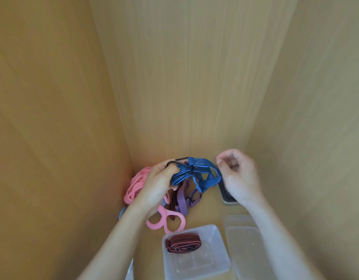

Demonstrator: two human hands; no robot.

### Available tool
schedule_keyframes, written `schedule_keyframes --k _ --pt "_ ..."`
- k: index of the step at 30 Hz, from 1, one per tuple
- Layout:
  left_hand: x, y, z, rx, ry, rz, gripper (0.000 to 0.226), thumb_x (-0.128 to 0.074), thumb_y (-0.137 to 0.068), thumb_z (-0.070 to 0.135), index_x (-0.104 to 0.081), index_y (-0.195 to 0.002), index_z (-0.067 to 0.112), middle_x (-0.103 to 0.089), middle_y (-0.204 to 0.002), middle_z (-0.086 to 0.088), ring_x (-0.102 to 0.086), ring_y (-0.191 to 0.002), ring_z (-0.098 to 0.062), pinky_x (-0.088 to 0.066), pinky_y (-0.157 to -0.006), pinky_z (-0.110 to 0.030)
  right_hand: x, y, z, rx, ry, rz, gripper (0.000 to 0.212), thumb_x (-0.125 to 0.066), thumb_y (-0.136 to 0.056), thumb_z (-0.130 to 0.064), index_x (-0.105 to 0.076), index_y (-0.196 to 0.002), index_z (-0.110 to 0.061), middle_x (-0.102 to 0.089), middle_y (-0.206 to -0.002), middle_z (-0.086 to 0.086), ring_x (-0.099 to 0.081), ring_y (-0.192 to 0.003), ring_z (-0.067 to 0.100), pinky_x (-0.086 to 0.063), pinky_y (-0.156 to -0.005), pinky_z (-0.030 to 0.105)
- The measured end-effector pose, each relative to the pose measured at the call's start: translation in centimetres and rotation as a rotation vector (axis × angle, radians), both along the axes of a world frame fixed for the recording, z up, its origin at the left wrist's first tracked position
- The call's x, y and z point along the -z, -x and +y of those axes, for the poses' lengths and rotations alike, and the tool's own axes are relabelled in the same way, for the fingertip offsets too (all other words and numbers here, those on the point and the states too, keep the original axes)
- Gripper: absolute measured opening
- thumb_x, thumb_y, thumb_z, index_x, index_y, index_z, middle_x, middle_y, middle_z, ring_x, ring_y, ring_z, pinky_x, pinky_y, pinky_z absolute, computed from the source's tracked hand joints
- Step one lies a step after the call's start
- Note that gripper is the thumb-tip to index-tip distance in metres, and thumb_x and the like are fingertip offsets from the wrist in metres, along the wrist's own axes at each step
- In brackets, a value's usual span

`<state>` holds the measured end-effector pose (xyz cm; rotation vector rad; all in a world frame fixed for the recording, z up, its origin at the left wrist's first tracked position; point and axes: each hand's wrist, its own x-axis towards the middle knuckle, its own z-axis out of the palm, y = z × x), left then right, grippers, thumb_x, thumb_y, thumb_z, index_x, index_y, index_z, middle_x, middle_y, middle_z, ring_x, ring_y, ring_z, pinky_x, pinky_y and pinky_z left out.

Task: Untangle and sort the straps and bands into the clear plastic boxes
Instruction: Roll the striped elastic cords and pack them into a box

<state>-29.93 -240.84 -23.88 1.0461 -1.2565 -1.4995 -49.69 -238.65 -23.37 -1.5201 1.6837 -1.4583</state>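
My left hand [157, 184] grips a blue striped strap [196, 173] with a black metal hook, lifted above the tangled pile. My right hand [238, 174] hovers just right of the strap with curled fingers and holds nothing. Below lie purple straps [191, 197], a dark red striped strap [174, 201] and pink rubber bands [137, 183], one shaped like a figure eight [167, 219]. A folded red striped strap [183, 242] lies in the left clear plastic box [219, 257]. The right clear box [245, 249] holds nothing visible.
A phone [227, 196] lies on the wooden shelf under my right wrist. Wooden walls close in at the left, back and right. A grey object [122, 213] peeks out at the left beneath my forearm.
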Motion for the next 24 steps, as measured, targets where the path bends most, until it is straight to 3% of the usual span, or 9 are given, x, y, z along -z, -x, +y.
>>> schedule_keyframes --k 3,5,8,11,13,15,18,21,24 --pt "-0.2 0.2 0.1 0.01 -0.035 0.024 0.034 -0.047 -0.085 0.013 -0.077 -0.098 0.005 -0.056 -0.08 -0.02 -0.036 -0.057 -0.02 -0.031 -0.056 -0.036 -0.7 0.2 0.1 -0.168 0.0 0.24 0.018 -0.074 -0.088 -0.02 -0.067 -0.102 -0.027 -0.061 -0.1 -0.015 -0.058 -0.093 0.0 -0.038 -0.082 0.01" --pt "-0.4 0.4 0.1 0.023 -0.047 0.012 0.033 -0.042 -0.092 0.005 -0.074 -0.1 -0.001 -0.056 -0.076 -0.019 -0.038 -0.055 -0.019 -0.035 -0.053 -0.034 -0.5 -0.3 0.2 -0.265 -0.131 0.282 0.02 -0.074 -0.088 -0.025 -0.065 -0.104 -0.035 -0.064 -0.102 -0.017 -0.059 -0.098 -0.001 -0.042 -0.089 0.015" --pt "-0.8 0.3 0.2 0.051 -0.056 0.013 0.032 -0.042 -0.095 0.006 -0.069 -0.102 -0.009 -0.052 -0.063 -0.016 -0.041 -0.054 -0.021 -0.04 -0.049 -0.029 0.2 -0.8 0.7 -0.301 -0.184 0.131 0.022 -0.075 -0.088 -0.018 -0.065 -0.092 -0.037 -0.071 -0.091 -0.011 -0.062 -0.082 0.001 -0.047 -0.079 0.019" --pt "-0.8 0.1 0.4 0.087 -0.064 0.096 0.044 -0.049 -0.103 0.023 -0.059 -0.108 -0.019 -0.052 -0.077 -0.024 -0.044 -0.055 -0.021 -0.042 -0.049 -0.026 0.2 -0.7 1.1 -0.325 -0.169 -0.086 0.022 -0.074 -0.089 -0.008 -0.068 -0.093 -0.029 -0.072 -0.091 0.002 -0.063 -0.072 0.006 -0.052 -0.068 0.022" --pt "-0.9 -0.1 0.6 0.134 -0.06 0.149 0.061 -0.058 -0.098 0.041 -0.058 -0.108 -0.018 -0.05 -0.084 -0.023 -0.044 -0.059 -0.018 -0.042 -0.057 -0.026 -0.2 -0.5 1.1 -0.342 -0.154 -0.184 0.019 -0.073 -0.089 -0.006 -0.069 -0.096 -0.023 -0.07 -0.086 0.002 -0.064 -0.071 0.01 -0.055 -0.07 0.026" --pt "-1.0 -0.4 0.9 0.182 -0.052 0.185 0.057 -0.062 -0.092 0.046 -0.062 -0.106 -0.009 -0.05 -0.078 -0.017 -0.045 -0.061 -0.016 -0.045 -0.061 -0.024 -0.5 -0.3 1.0 -0.342 -0.144 -0.239 0.015 -0.072 -0.09 -0.006 -0.069 -0.099 -0.018 -0.069 -0.081 -0.002 -0.065 -0.072 0.012 -0.055 -0.075 0.027" --pt "-1.0 -0.6 0.9 0.21 -0.088 0.227 0.038 -0.068 -0.085 0.03 -0.063 -0.108 0.0 -0.059 -0.078 -0.011 -0.053 -0.062 -0.016 -0.052 -0.063 -0.024 -0.9 -0.1 0.9 -0.319 -0.131 -0.311 0.013 -0.069 -0.092 -0.005 -0.069 -0.1 -0.015 -0.069 -0.08 -0.005 -0.066 -0.071 0.013 -0.052 -0.073 0.021" --pt "-0.6 -0.7 0.3 0.16 -0.158 0.254 0.041 -0.072 -0.077 0.011 -0.065 -0.114 -0.003 -0.064 -0.095 -0.021 -0.062 -0.065 -0.018 -0.057 -0.065 -0.026 -1.3 0.3 0.9 -0.281 -0.095 -0.356 0.013 -0.067 -0.093 -0.004 -0.07 -0.098 -0.016 -0.07 -0.082 0.0 -0.065 -0.068 0.013 -0.052 -0.072 0.02" --pt "-0.6 -0.8 0.0 0.11 -0.184 0.211 0.041 -0.068 -0.072 0.006 -0.062 -0.111 -0.007 -0.064 -0.096 -0.025 -0.069 -0.069 -0.022 -0.059 -0.066 -0.027 -1.9 0.8 1.0 -0.265 -0.061 -0.411 0.014 -0.062 -0.095 -0.001 -0.069 -0.097 -0.013 -0.069 -0.08 0.004 -0.063 -0.063 0.011 -0.051 -0.07 0.018"
